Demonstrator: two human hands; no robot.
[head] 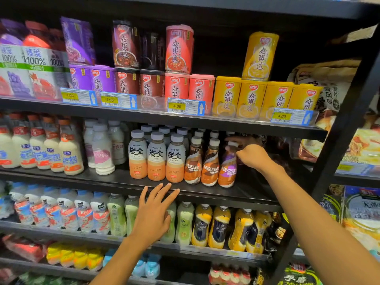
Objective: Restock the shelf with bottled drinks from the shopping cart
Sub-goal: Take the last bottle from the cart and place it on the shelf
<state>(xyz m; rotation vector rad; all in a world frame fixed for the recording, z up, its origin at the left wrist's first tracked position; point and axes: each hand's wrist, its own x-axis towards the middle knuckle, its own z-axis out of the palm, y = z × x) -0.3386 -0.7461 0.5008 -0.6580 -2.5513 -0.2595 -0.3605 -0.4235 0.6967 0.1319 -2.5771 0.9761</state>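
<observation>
The person's right hand reaches in over the right end of the black metal middle shelf and curls its fingers round the neck and white cap of a slim plastic coffee bottle with a purple-and-orange label. The grip is narrow and high up, probably because the body of the bottle stands close against its neighbour and only the top is free to take.

That bottle stands upright at the front edge of the shelf as the last one on the right of its row. It is just beside two brown-labelled coffee bottles of the same shape. It looks set in line with them so the labels face out. To its right, toward the shelf's right corner, the board is bare and dark, which suggests room for more stock there.

Left of the coffee row, three grey-capped latte bottles with white-and-orange labels stand along the same front edge, with more of their kind behind them.

The left hand holds nothing. Its fingers are straight and spread, with the tips up at the front edge of the middle shelf, below the latte bottles. Whether they touch the edge cannot be told. It seems to be there to steady the person's reach.

The shopping cart is not in view.
</observation>
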